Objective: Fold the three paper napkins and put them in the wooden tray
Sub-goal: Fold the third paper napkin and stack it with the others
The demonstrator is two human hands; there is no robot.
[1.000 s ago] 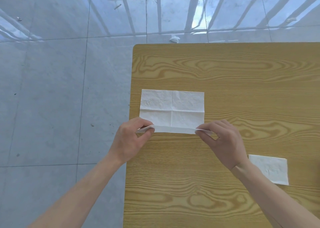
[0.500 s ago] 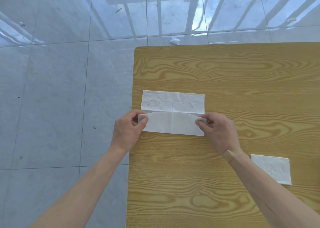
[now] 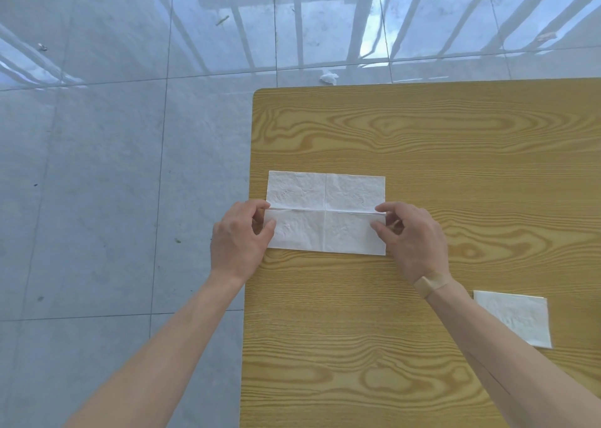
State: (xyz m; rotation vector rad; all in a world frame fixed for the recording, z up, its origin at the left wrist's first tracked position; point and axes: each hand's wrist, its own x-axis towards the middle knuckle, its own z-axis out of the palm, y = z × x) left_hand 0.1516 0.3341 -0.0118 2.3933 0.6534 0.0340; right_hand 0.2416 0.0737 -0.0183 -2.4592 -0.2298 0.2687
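The napkin (image 3: 326,214) lies near the table's (image 3: 455,141) left edge, its near half lifted over and drawn toward the far edge. We judge it feather-light, limp and easily torn or creased, so it is best taken at the corners with fingertips and moved slowly, since it will sag between grips. Our left hand (image 3: 240,237) pinches the flap's left corner between thumb and fingers; our right hand (image 3: 411,237) pinches the right corner likewise. The paper is white, embossed and crossed by old fold lines. A smaller folded napkin (image 3: 514,318) sits near our right forearm. The table is glossy wood-grain laminate with a rounded corner. No tray is in view.
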